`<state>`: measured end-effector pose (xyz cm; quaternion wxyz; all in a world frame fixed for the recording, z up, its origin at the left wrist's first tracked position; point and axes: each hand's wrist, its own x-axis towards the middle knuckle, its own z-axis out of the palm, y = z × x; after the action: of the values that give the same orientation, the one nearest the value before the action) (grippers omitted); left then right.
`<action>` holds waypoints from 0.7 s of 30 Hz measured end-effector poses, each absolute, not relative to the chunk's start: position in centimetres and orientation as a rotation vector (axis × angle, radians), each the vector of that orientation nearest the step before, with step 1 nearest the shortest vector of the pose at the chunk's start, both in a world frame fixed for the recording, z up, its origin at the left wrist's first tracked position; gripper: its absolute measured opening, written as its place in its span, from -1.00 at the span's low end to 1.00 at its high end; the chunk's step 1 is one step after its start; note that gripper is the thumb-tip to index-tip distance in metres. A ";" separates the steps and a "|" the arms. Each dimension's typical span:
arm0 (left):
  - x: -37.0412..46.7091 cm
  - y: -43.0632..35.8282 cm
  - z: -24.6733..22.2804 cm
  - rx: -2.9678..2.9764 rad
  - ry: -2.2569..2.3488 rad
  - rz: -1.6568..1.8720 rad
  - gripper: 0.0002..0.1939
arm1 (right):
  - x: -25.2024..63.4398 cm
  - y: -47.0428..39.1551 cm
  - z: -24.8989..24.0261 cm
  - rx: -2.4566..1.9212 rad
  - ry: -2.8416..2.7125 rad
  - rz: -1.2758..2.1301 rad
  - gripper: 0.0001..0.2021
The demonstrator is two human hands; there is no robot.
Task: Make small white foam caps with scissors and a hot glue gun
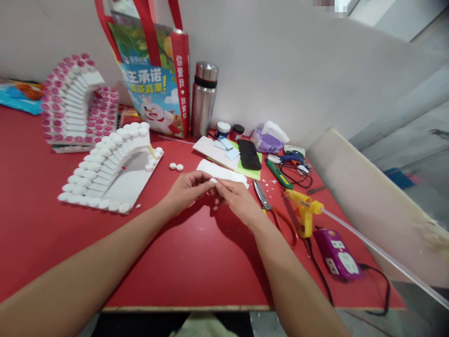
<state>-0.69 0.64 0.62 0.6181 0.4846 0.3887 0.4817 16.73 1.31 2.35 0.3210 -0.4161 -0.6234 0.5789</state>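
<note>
The left hand (187, 191) and right hand (238, 199) pinch a small white piece (213, 182) between them, the white disc-edged stair model (108, 168) lying leftward, nearer the left hand.

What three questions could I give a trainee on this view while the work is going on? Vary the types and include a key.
1. True or false: the left hand and right hand both touch a small white piece.
2. Which stands directly beside the shopping bag?
a) yellow glue gun
b) stainless steel flask
c) orange-handled scissors
3. How many round white pieces lie loose on the red tabletop between the white arched model and the white paper?

Key: 1. True; 2. b; 3. Two.
</note>
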 end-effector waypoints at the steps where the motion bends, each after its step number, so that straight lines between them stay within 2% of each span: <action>1: -0.7 0.6 0.6 1.096 0.893 1.113 -0.67 | 16.7 1.4 2.3 -1.103 -1.671 1.484 -0.63; 5: -0.5 0.7 0.3 1.008 0.873 1.120 -0.70 | 16.8 1.5 2.3 -1.119 -1.855 1.249 -0.67; 12: 0.0 0.7 -0.3 0.904 0.840 1.208 -0.74 | 16.8 1.2 2.4 -1.339 -1.960 0.787 -0.61; 17: 0.3 0.3 0.3 1.086 0.965 1.331 -0.74 | 16.0 0.3 2.3 -1.306 -1.960 0.553 -0.70; 21: 0.5 0.0 0.6 1.218 1.048 1.450 -0.75 | 15.7 0.0 2.4 -1.231 -2.030 0.483 -0.67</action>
<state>0.52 -0.01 0.61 0.4693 0.4969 0.4277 0.5915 15.67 -0.03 2.43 0.3520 -0.4756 -0.7843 0.1865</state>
